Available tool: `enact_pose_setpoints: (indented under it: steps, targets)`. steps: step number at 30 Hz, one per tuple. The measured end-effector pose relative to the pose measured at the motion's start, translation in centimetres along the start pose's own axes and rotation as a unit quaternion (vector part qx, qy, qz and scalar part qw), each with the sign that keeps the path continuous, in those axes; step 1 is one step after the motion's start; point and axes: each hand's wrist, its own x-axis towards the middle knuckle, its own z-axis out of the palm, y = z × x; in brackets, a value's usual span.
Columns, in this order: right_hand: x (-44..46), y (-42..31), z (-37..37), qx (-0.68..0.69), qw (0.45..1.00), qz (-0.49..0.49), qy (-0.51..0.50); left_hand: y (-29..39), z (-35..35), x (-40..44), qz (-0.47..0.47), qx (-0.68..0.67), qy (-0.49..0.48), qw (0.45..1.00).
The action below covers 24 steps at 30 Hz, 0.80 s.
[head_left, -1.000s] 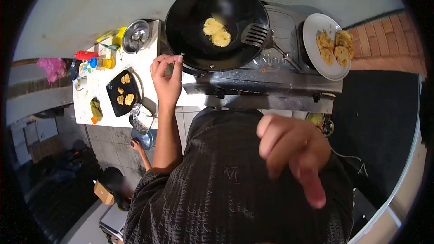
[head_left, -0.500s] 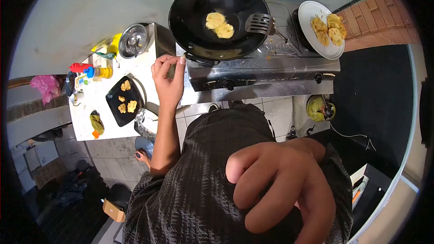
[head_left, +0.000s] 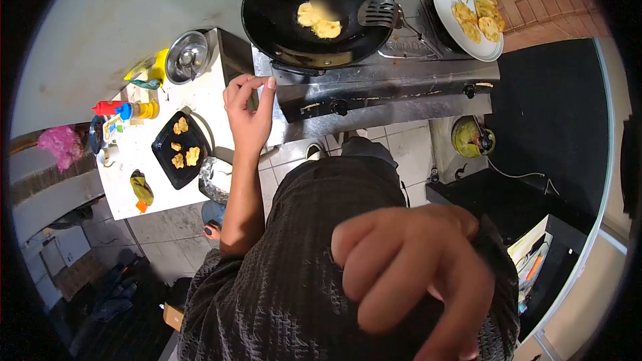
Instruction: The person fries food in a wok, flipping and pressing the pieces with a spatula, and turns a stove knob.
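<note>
My left hand (head_left: 249, 113) is raised beside the stove's left front corner, just below the wok's rim. Its index fingertip meets the thumb, and nothing shows between them. Large and close to the camera, my right hand (head_left: 408, 267) has curled fingers over my dark clothing; its palm is hidden. Two pale yellow fritters (head_left: 326, 29) touch each other in the black wok (head_left: 277, 20), partly behind a blurred patch. A slotted spatula (head_left: 378, 13) lies across the wok's right side. Browned fritters sit on a white plate (head_left: 461, 40) at the back right.
On the white table (head_left: 127, 187) at left are a black tray (head_left: 187, 177) with several fried pieces, a metal bowl (head_left: 175, 63), a red bottle (head_left: 107, 107) and a foil-covered item (head_left: 215, 179). The steel stove (head_left: 394, 97) stands ahead, with a brick ledge (head_left: 528, 10) at right.
The view has shifted, so the wok and plate sit higher in it. My right hand has moved slightly, its fingers still curled. My left hand keeps its pinch near the stove.
</note>
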Motion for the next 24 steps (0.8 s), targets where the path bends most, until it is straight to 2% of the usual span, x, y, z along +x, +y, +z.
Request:
enact_pose_setpoints:
  steps: [1,5,6,7,9,10,12,13,15,16,17,19,20,24]
  targets:
    - [-0.5,-0.4,-0.6,0.001,1.000,0.000,-0.002,0.1,0.2,0.0,0.000,0.000,0.002,1.000]
    - [-4.7,0.3,-5.0,-0.127,0.956,0.002,0.263,0.9,1.1,0.3,0.007,0.010,0.019,1.000]
    - [-7.8,-0.2,-7.9,-0.238,0.934,0.071,0.259,0.9,1.4,0.3,0.007,0.017,0.025,1.000]
    - [-8.9,0.3,-9.5,-0.216,0.902,0.088,0.362,1.1,1.8,0.4,0.006,0.023,0.032,0.999]
    - [-12.8,0.6,-14.9,-0.387,0.821,0.155,0.390,1.8,2.4,0.5,0.009,0.034,0.055,0.998]
    - [-14.3,0.6,-16.8,-0.383,0.826,0.155,0.383,1.9,2.8,0.5,-0.001,0.031,0.062,0.998]
    - [-17.0,0.7,-20.3,-0.447,0.719,0.272,0.457,2.4,3.6,0.5,-0.014,0.034,0.078,0.996]
    - [-18.8,1.0,-22.4,-0.443,0.725,0.273,0.450,2.7,4.0,0.5,-0.021,0.046,0.077,0.996]
    - [-21.4,1.6,-25.6,-0.585,0.625,0.279,0.434,3.1,4.9,0.2,-0.035,0.064,0.080,0.994]
    - [-21.3,1.0,-25.8,-0.610,0.595,0.336,0.400,3.1,5.5,0.1,-0.036,0.062,0.103,0.992]
    - [-22.0,1.1,-26.4,-0.607,0.600,0.340,0.395,3.3,5.9,0.0,-0.038,0.061,0.125,0.989]
    - [-23.3,1.5,-27.6,-0.709,0.514,0.359,0.324,3.9,6.4,-0.4,-0.048,0.068,0.138,0.987]
    - [-23.6,1.3,-27.9,-0.692,0.517,0.397,0.310,4.2,6.6,-0.7,-0.053,0.072,0.146,0.985]
    - [-24.0,1.5,-28.4,-0.734,0.494,0.392,0.251,4.6,7.1,-1.6,-0.087,0.043,0.170,0.981]
